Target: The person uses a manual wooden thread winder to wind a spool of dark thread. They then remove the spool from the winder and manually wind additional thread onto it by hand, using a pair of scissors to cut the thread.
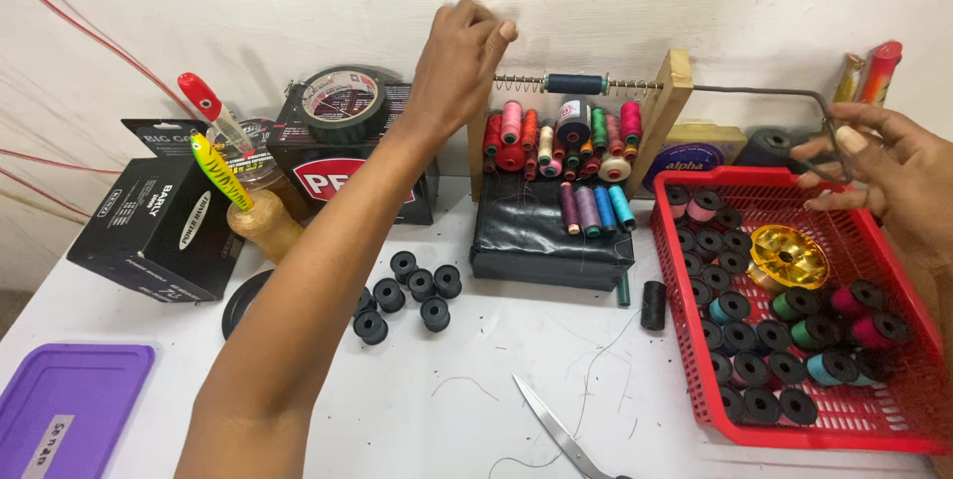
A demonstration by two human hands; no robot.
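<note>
The left forearm fills the near foreground, rising from the bottom edge across the white table (476, 400) to the left hand (462, 57), whose fingers are pinched narrowly together at the left end of a thin sprung rod; whether a thread runs between the fingertips cannot be told. That rod carries a dark blue bobbin (575, 84) at its middle and sits across the top of a wooden winder frame (667, 107). The right hand (888, 166) is at the far right, fingers loosely curled around the bent metal crank handle (809, 107) that runs out from the frame. Under the rod stands a cluster of coloured thread spools (561, 136), with three more lying on a black wrapped block (551, 236). Just beside the right hand, a red plastic basket (695, 340) holds many black bobbins, some wound in green, pink and turquoise, plus a gold reel (787, 256). On the table lie a group of empty black bobbins (407, 292), a small black spool (652, 304), scissors (561, 431) near the front edge, a purple lid (69, 395) at the left corner, black boxes (164, 226), a roll of tape (342, 102) and a yellow-green fishing lure (220, 173).
</note>
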